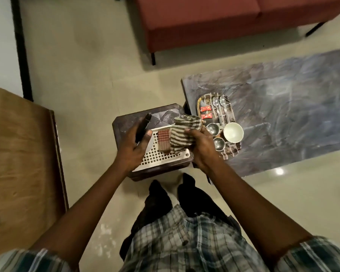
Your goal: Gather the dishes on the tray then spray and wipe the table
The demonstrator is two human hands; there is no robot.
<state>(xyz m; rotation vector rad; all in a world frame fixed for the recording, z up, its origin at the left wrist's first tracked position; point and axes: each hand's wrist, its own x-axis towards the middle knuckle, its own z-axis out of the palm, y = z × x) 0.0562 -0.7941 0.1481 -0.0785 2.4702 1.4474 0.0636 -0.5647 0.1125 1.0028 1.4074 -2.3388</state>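
Both hands are loaded. I've got the left hand (134, 148) curled round a dark bottle (143, 127), thumb across its body, and the right hand (201, 148) pinching a bunched striped cloth (183, 134) by its near edge. They're hovering over the stool (165, 112), above a white grid basket (161, 160) with a brown pad (164, 142) lying in it.

Dishes look gathered to me. The tray (199, 103) sits on the near left corner of the table (283, 114), carrying a bowl (233, 132), two metal cups (213, 128), spoons (219, 107) and red sachets (206, 108). So I read this as the spray step coming up.

Now the geometry that matters. The table lies off to the right of both hands and a little ahead, its long side running away to the right. The right hand, with the cloth, is nearer and hangs just beside the tray's near end. The left hand is the far one, with the stool between it and the table. The bottle's long axis points away from me, leaning slightly right, roughly towards the table corner. Which end carries the nozzle, I can't tell from here.

My call is that the bottle has to cross rightwards in front of the cloth hand. The loaded tray takes up that corner, and the bare marble lies beyond it, so the reach is long.
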